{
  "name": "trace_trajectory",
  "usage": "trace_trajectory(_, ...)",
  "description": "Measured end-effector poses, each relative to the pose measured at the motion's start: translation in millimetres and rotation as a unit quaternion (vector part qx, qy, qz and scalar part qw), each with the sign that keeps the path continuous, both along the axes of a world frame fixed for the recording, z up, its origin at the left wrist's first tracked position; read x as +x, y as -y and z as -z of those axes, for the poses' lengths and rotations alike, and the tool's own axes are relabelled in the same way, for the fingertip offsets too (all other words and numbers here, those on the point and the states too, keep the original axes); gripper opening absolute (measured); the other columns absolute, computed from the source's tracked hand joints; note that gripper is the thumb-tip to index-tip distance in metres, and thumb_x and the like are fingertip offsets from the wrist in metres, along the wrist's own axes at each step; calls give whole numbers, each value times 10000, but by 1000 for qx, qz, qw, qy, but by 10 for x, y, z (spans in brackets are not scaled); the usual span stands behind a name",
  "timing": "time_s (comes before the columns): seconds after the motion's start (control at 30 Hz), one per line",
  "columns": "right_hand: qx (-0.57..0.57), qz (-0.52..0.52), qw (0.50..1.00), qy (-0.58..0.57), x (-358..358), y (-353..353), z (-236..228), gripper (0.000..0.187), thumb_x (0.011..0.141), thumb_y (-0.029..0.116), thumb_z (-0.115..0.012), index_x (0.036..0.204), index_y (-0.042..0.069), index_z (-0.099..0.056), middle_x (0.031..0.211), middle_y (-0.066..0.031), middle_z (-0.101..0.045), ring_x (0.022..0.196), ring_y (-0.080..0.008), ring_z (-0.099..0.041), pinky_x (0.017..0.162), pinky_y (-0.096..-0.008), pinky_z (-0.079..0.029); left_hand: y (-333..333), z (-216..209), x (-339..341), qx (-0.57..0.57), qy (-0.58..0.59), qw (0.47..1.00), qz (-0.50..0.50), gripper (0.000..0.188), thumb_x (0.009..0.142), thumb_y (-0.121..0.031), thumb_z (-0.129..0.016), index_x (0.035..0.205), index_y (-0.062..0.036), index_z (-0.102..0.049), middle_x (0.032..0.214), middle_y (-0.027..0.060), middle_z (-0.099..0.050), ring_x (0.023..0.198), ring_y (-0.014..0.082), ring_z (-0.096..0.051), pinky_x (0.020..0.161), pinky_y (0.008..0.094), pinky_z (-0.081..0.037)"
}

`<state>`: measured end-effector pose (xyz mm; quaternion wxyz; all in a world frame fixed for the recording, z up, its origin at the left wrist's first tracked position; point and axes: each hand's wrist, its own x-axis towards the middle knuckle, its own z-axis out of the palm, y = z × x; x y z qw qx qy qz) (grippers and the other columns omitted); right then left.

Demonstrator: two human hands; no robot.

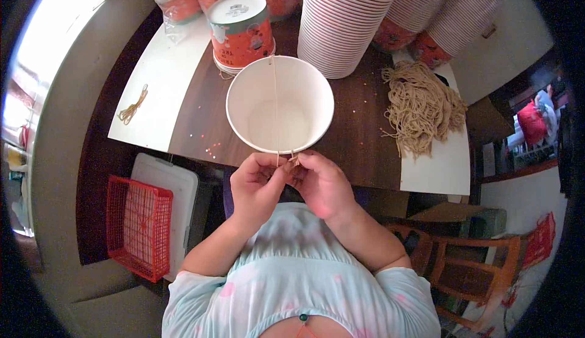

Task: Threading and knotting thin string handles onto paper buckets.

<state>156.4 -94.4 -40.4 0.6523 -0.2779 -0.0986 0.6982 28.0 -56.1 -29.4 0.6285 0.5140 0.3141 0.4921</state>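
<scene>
An open white paper bucket (250, 106) stands at the near edge of the brown table, its mouth facing me. A thin beige string (276, 100) runs across the mouth, from the far rim down to the near rim. At that near rim, my left hand (253, 182) pinches the string between thumb and fingers. Close beside it, my right hand (323, 182) has its fingertips closed on a short end of string poking up at the rim. The two hands' fingertips nearly meet; part of what they hold is hidden.
An upside-down orange printed bucket (242, 39) and a tall stack of buckets (341, 27) stand behind. Loose strings (420, 106) lie heaped at right, a small string bundle (134, 106) at left. A red basket (140, 228) is below left, a wooden chair (469, 277) right.
</scene>
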Motion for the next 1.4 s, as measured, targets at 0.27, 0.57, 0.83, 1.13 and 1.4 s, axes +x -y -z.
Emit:
trace_trajectory(0.27,-4,53,994,97,-86,13,-68,150,883,161,-558,982,69,-622,954,-32,-648,866,-129,-588,809,-290,-455,6,4,31,184,-138,972,-49,155,767,44,-671,914,25,-627,825,90,-657,745,122,-646,669,242,-530)
trace_trajectory(0.57,-42,28,996,71,-28,-21,-85,184,887,186,-545,1012,75,-624,963,-29,-651,880,-132,-589,804,-295,-447,-127,-104,-37,342,-232,909,-47,140,762,37,-671,893,12,-632,817,98,-658,720,152,-658,647,256,-530)
trace_trajectory(0.83,-52,-38,995,69,224,-67,-16,202,858,149,-531,989,31,-630,902,-66,-658,796,-149,-612,723,-280,-476,-131,-155,-111,115,-143,983,-8,72,828,30,-616,894,56,-621,827,90,-671,758,130,-659,678,238,-535)
trace_trajectory(1.13,-4,56,817,573,257,-68,-127,265,747,163,-634,906,-50,-640,813,-150,-678,738,-208,-655,706,-355,-519,-139,-282,-79,89,-146,985,29,50,832,26,-612,874,53,-607,775,60,-653,711,99,-624,664,229,-518)
trace_trajectory(1.4,-30,31,732,680,280,-110,-342,274,705,185,-668,884,-22,-653,793,-197,-665,727,-303,-669,685,-379,-522,-182,-350,-40,16,-102,990,93,52,846,5,-596,864,53,-588,763,70,-640,672,111,-609,612,231,-504)
